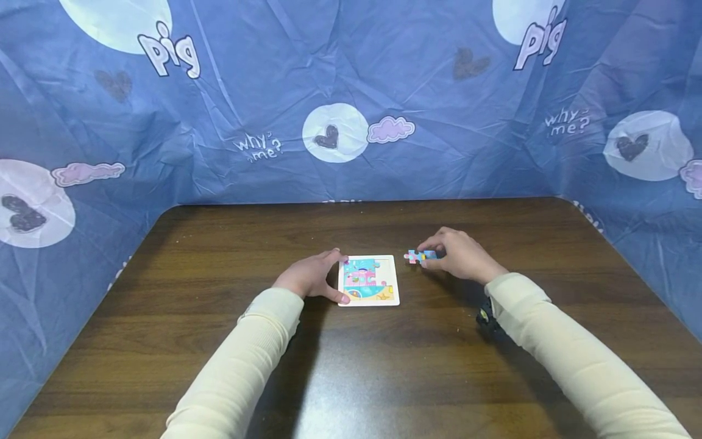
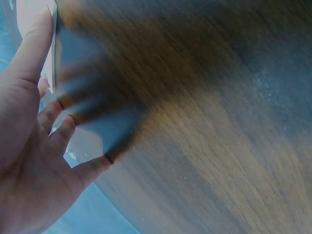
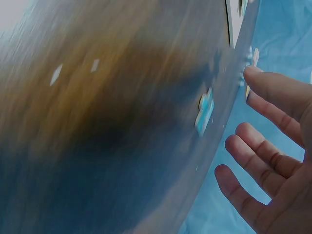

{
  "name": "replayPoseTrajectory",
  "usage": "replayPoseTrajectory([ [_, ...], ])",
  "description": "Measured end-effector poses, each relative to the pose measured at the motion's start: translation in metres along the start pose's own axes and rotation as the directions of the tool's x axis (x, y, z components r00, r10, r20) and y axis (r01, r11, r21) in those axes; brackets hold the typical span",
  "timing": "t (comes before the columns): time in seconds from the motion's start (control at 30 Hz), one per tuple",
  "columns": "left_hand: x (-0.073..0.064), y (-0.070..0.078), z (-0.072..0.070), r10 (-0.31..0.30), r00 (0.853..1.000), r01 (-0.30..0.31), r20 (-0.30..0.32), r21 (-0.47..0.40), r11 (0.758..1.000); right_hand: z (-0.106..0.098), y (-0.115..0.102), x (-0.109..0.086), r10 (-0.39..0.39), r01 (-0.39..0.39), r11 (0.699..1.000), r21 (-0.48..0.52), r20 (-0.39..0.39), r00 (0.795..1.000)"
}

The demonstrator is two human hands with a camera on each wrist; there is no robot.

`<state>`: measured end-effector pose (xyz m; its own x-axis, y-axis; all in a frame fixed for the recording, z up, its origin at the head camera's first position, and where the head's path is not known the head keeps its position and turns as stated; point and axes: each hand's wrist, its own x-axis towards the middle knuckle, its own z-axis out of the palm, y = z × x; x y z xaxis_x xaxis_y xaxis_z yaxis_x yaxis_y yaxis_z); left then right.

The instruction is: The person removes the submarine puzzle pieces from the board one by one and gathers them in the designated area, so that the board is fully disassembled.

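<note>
A square white-framed jigsaw puzzle board point(image 1: 396, 280) lies on the table, with pink, blue and yellow pieces filling part of it. My left hand point(image 1: 315, 275) is at its left side, thumb on the near corner and a finger on the far corner; the left wrist view shows the thumb along the board's edge point(image 2: 52, 73) and the other fingers extended. Right of the board, my right hand point(image 1: 457, 253) pinches a pink and blue jigsaw piece point(image 1: 412, 256) between thumb and index finger. Below those fingers, a light-blue piece point(image 3: 205, 112) is at the table surface.
A brown wooden table point(image 1: 384, 378) carries everything. Blue printed cloth point(image 1: 340, 73) rises behind its far edge and along both sides. A dark device point(image 1: 485, 316) sits at the right wrist, under the cuff.
</note>
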<state>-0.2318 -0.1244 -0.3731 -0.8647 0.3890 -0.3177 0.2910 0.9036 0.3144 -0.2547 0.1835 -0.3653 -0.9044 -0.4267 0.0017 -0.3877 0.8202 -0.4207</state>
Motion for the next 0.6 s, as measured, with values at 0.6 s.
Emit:
replayPoseTrajectory([
  [0.6, 0.001, -0.001, 0.0, 0.015, 1.0, -0.015, 0.001, -0.001, 1.0, -0.026, 0.053, -0.023, 0.055, -0.055, 0.998, -0.001, -0.024, 0.998],
])
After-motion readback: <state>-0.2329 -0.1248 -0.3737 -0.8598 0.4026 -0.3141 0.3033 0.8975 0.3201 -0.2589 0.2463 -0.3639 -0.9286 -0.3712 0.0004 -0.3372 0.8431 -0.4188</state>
